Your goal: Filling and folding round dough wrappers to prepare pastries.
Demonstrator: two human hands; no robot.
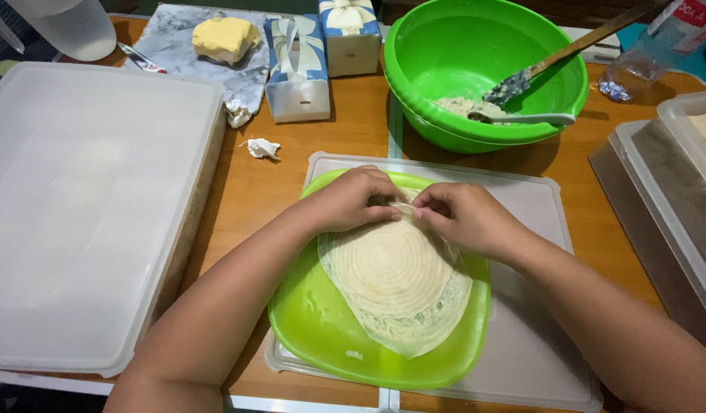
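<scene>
Thin round pastry sheet (pixel 395 279), pale, marked with concentric rings, lies on a bright green plate (pixel 322 336); the plate sits on a translucent white lid or board (pixel 532 344) on the wooden bench (pixel 353 130). Both hands work the far edge of the sheet. Left hand (pixel 349 200) has its fingers (pixel 383 205) curled in and pinching the sheet's rim; right hand (pixel 464 218) does the same just beside it, fingers (pixel 429 208) pressed together on a fold of the edge, the two sets of fingertips nearly touching. The near edge of the sheet hangs loose and ragged toward the plate's front rim. Judgement: the sheet looks thin and tear-prone, so the fold should be taken with light, even pinches, both hands moving together so the edge comes over straight; lifting too high or pulling apart would likely rip it along the rings. Keeping the rest of the sheet flat on the plate should help. Around: a green bowl (pixel 486 69) at the back holds a little pale filling (pixel 464 105), a wooden spatula (pixel 567 57) and a white spoon (pixel 521 118). A block of butter (pixel 224 38) on foil sits far left, two ribboned blue boxes (pixel 298 69) beside it, a large lidded white container (pixel 93 206) at left.
</scene>
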